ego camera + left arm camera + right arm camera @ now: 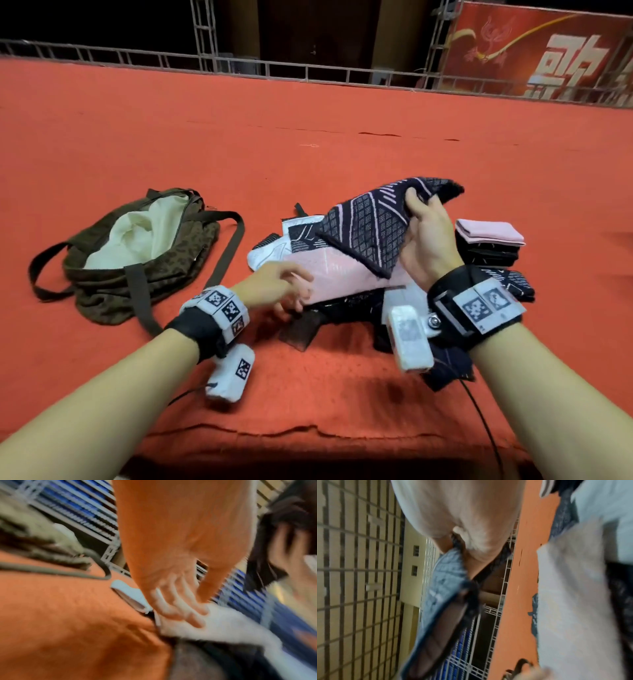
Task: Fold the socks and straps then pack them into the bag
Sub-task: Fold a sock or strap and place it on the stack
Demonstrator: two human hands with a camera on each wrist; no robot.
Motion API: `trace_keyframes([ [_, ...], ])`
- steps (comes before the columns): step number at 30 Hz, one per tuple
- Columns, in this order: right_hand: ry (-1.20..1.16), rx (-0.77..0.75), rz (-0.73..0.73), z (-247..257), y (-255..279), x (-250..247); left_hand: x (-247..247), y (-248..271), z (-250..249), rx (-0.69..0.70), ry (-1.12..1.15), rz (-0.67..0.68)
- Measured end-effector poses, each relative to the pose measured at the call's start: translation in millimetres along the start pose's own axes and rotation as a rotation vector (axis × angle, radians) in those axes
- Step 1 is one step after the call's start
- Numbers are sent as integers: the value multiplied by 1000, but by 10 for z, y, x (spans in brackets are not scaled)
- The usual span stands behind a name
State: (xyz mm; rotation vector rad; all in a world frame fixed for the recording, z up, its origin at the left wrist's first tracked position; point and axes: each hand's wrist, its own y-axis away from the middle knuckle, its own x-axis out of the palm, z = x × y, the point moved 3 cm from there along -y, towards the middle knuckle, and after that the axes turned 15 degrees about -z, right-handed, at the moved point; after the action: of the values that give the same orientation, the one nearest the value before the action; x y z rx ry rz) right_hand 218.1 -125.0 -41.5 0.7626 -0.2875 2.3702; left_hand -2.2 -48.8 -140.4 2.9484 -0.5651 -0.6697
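A dark navy sock [373, 226] with pink lines hangs in the air above the sock pile, pinched at its cuff by my right hand [419, 202]. In the right wrist view the same sock [447, 588] dangles from the right hand [471, 539]. My left hand [294, 291] lies with straight fingers [180, 608] on the edge of a pale pink sock [339, 270] [223, 622] on top of the pile. White and dark patterned socks [274, 253] lie beneath it. The brown leopard-print bag [113, 284] lies open at the left and shows its cream lining.
A folded stack [489, 240], pink on black, sits right of my right hand. The bag's long strap [233, 240] loops toward the pile. Red carpet [308, 154] stretches back to a metal railing [308, 72]. The carpet's front edge [308, 435] is close to me.
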Motion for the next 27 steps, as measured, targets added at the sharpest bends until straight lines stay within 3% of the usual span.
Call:
trace_keyframes([
  [1, 39, 55, 58, 13, 35, -25, -65, -12, -48, -82, 233, -67],
  [3, 66, 194, 149, -89, 169, -88, -78, 16, -206, -206, 574, 67],
  [6, 128, 399, 224, -323, 433, -197, 68, 215, -443, -188, 534, 228],
  [10, 314, 642, 313, -474, 683, -536, 122, 394, -429, -121, 411, 59],
  [12, 421, 739, 399, -481, 770, -718, 146, 425, -223, -183, 425, 115],
  [14, 516, 742, 396, -537, 751, -837, 216, 526, -84, -274, 424, 166],
  [16, 606, 635, 316, -660, 652, -855, 284, 560, 30, -327, 421, 151],
  [20, 614, 471, 146, -898, 524, -707, 342, 430, 202, -416, 670, 55],
  [23, 598, 438, 119, -1012, 508, -665, 334, 366, 231, -391, 763, -46],
  [27, 526, 426, 68, -1121, 505, -750, 334, 362, 332, -343, 769, -67],
])
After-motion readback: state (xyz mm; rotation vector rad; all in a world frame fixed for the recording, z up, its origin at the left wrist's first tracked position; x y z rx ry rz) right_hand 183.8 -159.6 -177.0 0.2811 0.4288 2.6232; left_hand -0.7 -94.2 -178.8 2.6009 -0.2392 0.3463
